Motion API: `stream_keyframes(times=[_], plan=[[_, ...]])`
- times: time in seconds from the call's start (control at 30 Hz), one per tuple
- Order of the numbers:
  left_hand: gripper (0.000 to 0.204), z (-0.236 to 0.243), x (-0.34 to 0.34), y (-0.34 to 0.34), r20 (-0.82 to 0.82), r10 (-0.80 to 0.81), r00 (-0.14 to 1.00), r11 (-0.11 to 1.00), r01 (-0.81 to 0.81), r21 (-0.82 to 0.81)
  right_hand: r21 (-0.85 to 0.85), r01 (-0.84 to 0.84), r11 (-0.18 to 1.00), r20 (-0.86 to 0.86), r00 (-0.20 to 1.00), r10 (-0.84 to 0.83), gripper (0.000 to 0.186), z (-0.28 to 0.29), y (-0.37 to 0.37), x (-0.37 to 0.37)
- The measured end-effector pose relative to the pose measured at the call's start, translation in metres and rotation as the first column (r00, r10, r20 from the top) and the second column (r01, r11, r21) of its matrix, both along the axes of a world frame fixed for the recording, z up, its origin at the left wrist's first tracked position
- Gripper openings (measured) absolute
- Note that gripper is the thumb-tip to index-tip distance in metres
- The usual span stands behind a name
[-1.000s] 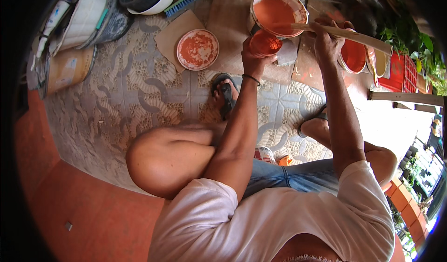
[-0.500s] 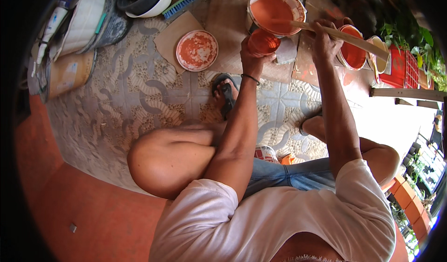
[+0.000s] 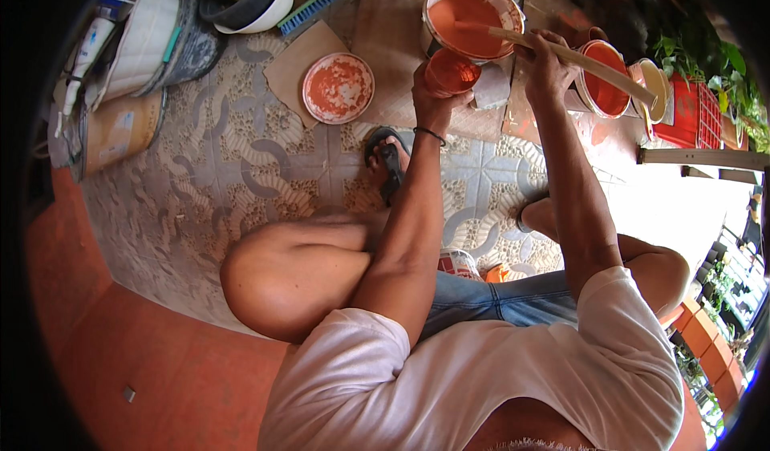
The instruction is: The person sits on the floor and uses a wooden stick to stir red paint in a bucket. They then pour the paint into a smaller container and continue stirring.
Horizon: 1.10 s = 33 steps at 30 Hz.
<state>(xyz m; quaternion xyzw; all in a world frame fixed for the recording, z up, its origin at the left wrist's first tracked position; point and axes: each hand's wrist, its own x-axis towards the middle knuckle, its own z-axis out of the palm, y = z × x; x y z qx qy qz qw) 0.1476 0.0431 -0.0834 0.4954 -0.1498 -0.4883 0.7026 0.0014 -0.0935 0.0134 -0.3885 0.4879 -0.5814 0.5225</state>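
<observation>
A white bucket (image 3: pixel 428 28) at the far centre holds orange-red paint. My right hand (image 3: pixel 550 68) grips a long flat wooden stick (image 3: pixel 603 71), whose left end dips into that paint while the other end slants toward the right. In my left hand (image 3: pixel 437 103) is a small cup (image 3: pixel 451 74), red inside, held tilted beside the bucket's near rim. Just right of my right hand stands a second bucket (image 3: pixel 603 80) with darker red paint. The fingers on the far side of the cup are partly hidden.
A paint-smeared round lid (image 3: pixel 338 88) lies on cardboard (image 3: pixel 290 64) to the left. Behind it are a blue-bristled broom (image 3: pixel 325 2) and stacked basins (image 3: pixel 245 6). At right stand a cream-coloured pot (image 3: pixel 654 90), a red crate (image 3: pixel 686 114) and plants. A wooden bar (image 3: pixel 706 159) juts in from the right.
The wooden stick has shifted left and deeper across the paint, and my right hand has moved slightly left with it. My left hand and the cup stay nearly in place.
</observation>
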Motion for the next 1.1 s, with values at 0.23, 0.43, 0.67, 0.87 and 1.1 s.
stream_keyframes(times=[0.23,0.43,0.67,0.87,1.1], plan=[[0.105,0.003,0.000,0.001,-0.020,0.000,1.000,1.000,0.000,-0.011,-0.228,-0.074,0.971,-0.208,0.978,0.026,0.019,0.009,-0.005,-0.016],[0.106,-0.008,0.001,0.001,0.063,0.011,0.998,1.000,-0.011,-0.002,-0.145,-0.033,0.989,-0.255,0.967,-0.005,0.016,0.003,0.002,-0.006],[0.105,-0.013,0.002,-0.002,-0.007,-0.008,1.000,1.000,0.008,0.009,0.153,0.223,0.963,0.093,0.967,-0.239,0.015,0.011,0.007,0.012],[0.102,-0.010,0.005,-0.003,-0.033,-0.017,0.999,1.000,0.017,-0.022,0.378,0.287,0.880,0.208,0.900,-0.383,0.016,0.021,0.003,-0.031],[0.098,-0.007,0.006,0.000,-0.001,-0.041,0.999,0.999,0.041,-0.018,0.394,0.082,0.915,0.409,0.876,-0.255,0.014,-0.003,0.015,-0.094]])
